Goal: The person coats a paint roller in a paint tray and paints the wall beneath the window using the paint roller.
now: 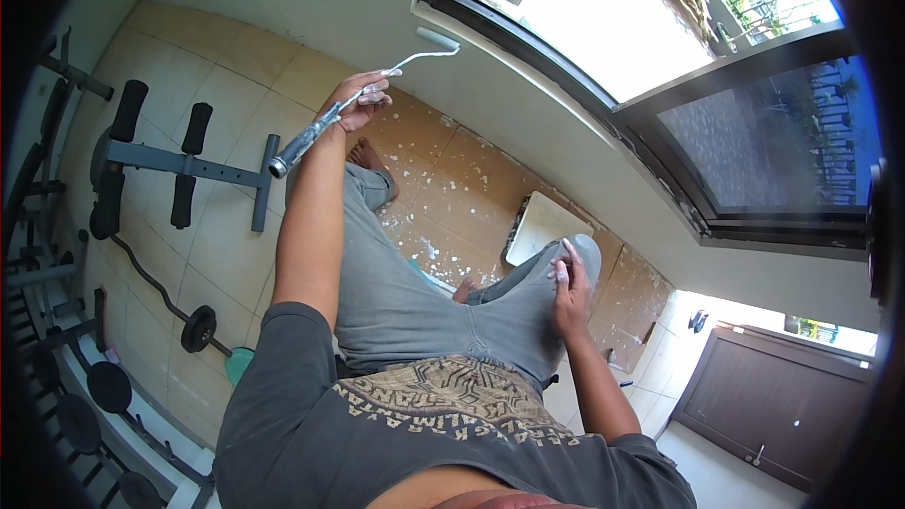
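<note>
Roller handle [316, 137] gripped in left hand [356, 104] fingers [375, 91] — head beyond.

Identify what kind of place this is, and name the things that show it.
Probably a room at home used as a gym, being painted. A black padded exercise bench and a curved barbell with black weight plates stand on the beige tiled floor; the left hand holds a small white paint roller.

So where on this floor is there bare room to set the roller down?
Bare tiles lie between the weight bench and the person's left leg. Crowded: the barbell and weight plates at the left edge, and the paint-spattered cardboard holding the paint tray. The left hand holds the roller.
</note>
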`<state>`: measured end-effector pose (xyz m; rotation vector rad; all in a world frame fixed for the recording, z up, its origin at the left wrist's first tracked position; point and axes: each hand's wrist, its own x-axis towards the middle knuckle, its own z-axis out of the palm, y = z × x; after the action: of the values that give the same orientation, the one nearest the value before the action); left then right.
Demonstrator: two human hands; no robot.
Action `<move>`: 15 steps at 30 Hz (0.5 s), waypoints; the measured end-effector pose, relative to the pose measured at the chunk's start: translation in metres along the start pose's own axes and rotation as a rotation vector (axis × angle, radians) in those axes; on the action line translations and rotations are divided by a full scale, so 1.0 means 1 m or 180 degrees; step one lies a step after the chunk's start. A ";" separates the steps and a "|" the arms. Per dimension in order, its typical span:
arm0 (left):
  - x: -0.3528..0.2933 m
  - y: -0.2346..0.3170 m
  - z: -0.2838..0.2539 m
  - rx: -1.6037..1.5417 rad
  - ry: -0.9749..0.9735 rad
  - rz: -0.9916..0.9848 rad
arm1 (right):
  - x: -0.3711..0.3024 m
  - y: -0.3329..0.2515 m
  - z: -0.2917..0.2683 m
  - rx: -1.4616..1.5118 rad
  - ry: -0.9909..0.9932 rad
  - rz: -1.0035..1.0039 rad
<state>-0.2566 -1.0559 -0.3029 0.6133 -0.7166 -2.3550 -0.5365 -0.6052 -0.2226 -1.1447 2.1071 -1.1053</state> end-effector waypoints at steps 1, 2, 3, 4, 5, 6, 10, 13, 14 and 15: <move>0.001 0.008 -0.004 0.0011 -0.0014 -0.0008 | -0.015 0.014 -0.015 -0.0292 0.0127 -0.0126; 0.001 0.017 -0.011 0.0048 -0.0122 -0.0086 | -0.030 0.018 -0.028 -0.0282 0.0132 -0.0122; 0.000 0.023 -0.014 0.0086 -0.0232 -0.0172 | -0.046 0.019 -0.039 -0.0548 0.0010 -0.0024; -0.002 0.029 -0.018 0.0098 -0.0226 -0.0182 | -0.059 0.021 -0.046 -0.0809 -0.0122 0.0072; 0.000 0.032 -0.017 0.0215 -0.0214 -0.0204 | -0.073 0.027 -0.050 -0.0819 -0.0102 0.0093; 0.002 0.033 -0.013 0.0338 -0.0192 -0.0231 | -0.086 0.035 -0.046 -0.0969 -0.0100 -0.0140; 0.008 0.028 0.007 0.0755 0.0014 -0.0332 | -0.100 0.048 -0.034 -0.1245 -0.0068 -0.0286; 0.008 0.012 -0.002 0.0986 0.0003 -0.0375 | -0.097 0.054 -0.036 -0.1176 0.0057 -0.0270; 0.012 0.011 -0.005 0.0984 -0.0103 -0.0443 | -0.095 0.054 -0.034 -0.1185 0.0065 -0.0293; 0.017 0.006 -0.008 0.0976 -0.0092 -0.0455 | -0.094 0.054 -0.034 -0.1196 0.0074 -0.0314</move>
<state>-0.2619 -1.0738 -0.3097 0.7845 -1.0923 -2.4063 -0.5356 -0.4937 -0.2451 -1.4233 2.3642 -0.7832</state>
